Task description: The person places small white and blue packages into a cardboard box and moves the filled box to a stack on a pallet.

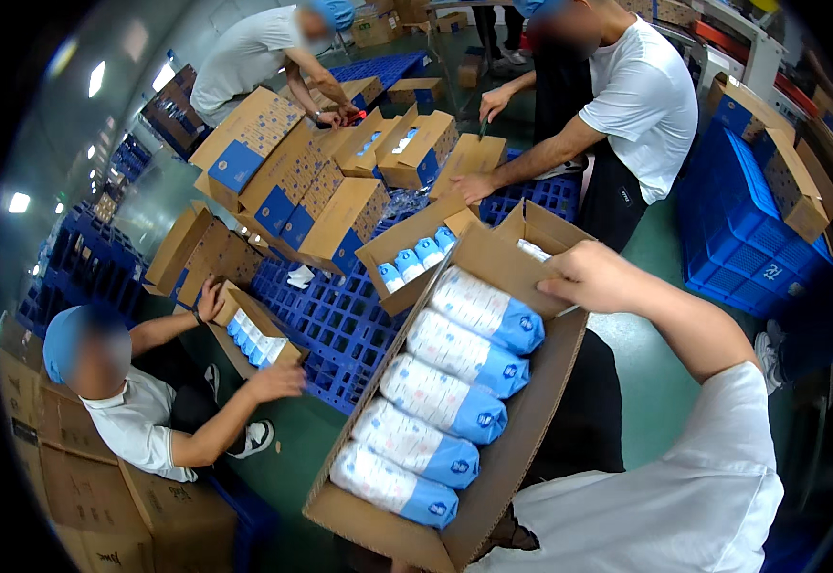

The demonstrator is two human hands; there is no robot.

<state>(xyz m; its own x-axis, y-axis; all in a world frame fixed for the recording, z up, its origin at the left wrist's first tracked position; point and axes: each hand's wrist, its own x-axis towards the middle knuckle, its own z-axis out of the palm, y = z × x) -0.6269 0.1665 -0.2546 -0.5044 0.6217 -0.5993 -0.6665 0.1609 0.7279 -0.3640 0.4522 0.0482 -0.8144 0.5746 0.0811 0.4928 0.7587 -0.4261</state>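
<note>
An open cardboard carton point(558, 392) is tilted in front of me, with a row of several white-and-blue soft packs point(443, 398) lying side by side in it. My right hand point(593, 277) is closed on the carton's far right corner, fingers bent over its edge. At the bottom of the picture, below the carton's near end, a sliver of skin may be my left hand; its fingers are hidden. Just beyond the carton, another open carton point(386, 250) holds similar packs standing in a row.
A blue plastic pallet point(326, 320) bears several cartons, some closed point(262, 134). At left a crouching person point(139, 401) handles a carton of packs; two other people point(641, 105) work at the far side. A blue crate point(736, 229) stands at right, brown boxes point(120, 506) at lower left.
</note>
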